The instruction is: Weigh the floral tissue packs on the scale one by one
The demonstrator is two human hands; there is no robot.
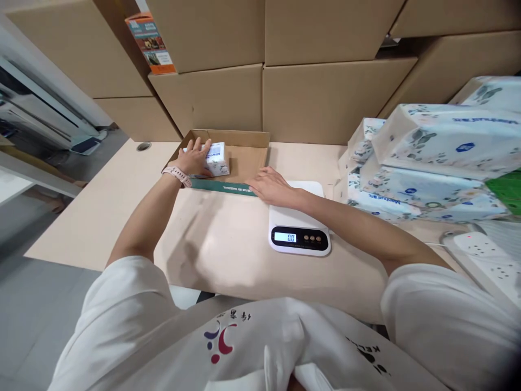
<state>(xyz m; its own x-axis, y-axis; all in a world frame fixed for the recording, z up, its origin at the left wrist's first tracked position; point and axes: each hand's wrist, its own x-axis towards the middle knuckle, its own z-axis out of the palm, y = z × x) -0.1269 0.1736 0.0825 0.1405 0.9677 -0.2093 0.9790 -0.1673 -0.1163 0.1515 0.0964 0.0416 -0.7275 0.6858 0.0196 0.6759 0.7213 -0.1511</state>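
A shallow open cardboard box [248, 157] with a green front wall sits toward the back of the table. Inside its left part is a small pack of tissues [218, 157], white with a leaf print. My left hand [193, 158], a pink band on its wrist, grips this pack, fingers over the top and thumb at the front. At the box's front right corner, my right hand [271, 185] closes over the rim; its fingertips are partly hidden. Under my right forearm lies a white digital scale [301, 220] reading 0.0.
Large brown cartons [325, 103] form a wall along the table's back. Several bigger tissue packs [443, 138] are stacked at the right, near a white power strip [478, 247]. An orange printed box [150, 43] stands among the cartons. A cable hole [144, 146] is at the back left.
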